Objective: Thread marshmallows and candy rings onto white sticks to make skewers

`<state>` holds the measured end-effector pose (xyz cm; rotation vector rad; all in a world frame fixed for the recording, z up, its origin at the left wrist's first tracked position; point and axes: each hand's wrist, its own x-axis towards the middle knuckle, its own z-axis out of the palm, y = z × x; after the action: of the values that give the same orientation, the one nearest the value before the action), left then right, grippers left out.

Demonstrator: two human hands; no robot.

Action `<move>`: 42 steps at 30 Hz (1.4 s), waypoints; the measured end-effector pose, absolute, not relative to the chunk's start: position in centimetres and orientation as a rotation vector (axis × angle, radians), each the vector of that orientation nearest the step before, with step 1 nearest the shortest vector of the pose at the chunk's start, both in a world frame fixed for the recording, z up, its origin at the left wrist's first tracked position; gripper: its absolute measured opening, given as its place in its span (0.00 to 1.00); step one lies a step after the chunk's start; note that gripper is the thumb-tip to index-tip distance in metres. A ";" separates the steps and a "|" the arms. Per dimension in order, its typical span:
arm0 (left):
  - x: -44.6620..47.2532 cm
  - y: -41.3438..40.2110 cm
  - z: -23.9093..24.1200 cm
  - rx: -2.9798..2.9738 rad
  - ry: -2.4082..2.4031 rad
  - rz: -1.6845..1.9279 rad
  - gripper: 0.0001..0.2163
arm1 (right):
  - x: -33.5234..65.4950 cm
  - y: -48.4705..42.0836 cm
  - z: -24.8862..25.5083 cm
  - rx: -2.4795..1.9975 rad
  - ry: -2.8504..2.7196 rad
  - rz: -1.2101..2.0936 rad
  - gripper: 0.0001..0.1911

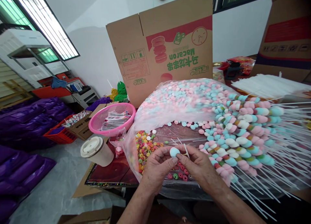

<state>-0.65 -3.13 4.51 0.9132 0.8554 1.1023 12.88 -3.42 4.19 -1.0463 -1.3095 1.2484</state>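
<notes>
A pale blue marshmallow [174, 152] is pinched between the thumb and fingers of my left hand [159, 164]. Close beside it, my right hand [198, 164] is closed around a thin white stick [186, 150] that points up from the fingers; the thumb of this hand touches the marshmallow. Whether the stick has entered the marshmallow is hidden by my fingers. Colourful ring-shaped candies [148, 146] lie on the plastic below and left of my hands. To the right is a big stack of marshmallow skewers [243, 133] in pink, white and blue, their white sticks facing right.
Behind my hands lies a heap of loose marshmallows [179, 97] under clear plastic, backed by an upright cardboard box [165, 49]. A pink basket [93, 127] with packets and a lidded cup [97, 151] stand left. White sticks [269, 84] are piled at the far right.
</notes>
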 end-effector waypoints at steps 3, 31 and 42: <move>-1.0 -3.0 4.2 0.931 0.849 1.065 0.12 | 13.0 -3.6 4.4 -1.054 -1.311 1.312 0.12; 0.5 -3.0 2.0 1.070 1.277 1.263 0.11 | 11.9 -5.8 4.3 -2.033 -2.352 0.060 0.21; 0.0 -2.2 1.2 0.977 1.398 1.399 0.10 | 12.9 -4.7 4.3 -1.986 -2.376 0.295 0.23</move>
<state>0.03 -2.17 1.22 0.9769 1.3984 1.3986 12.90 -4.70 4.28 -1.9857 -2.3756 0.2952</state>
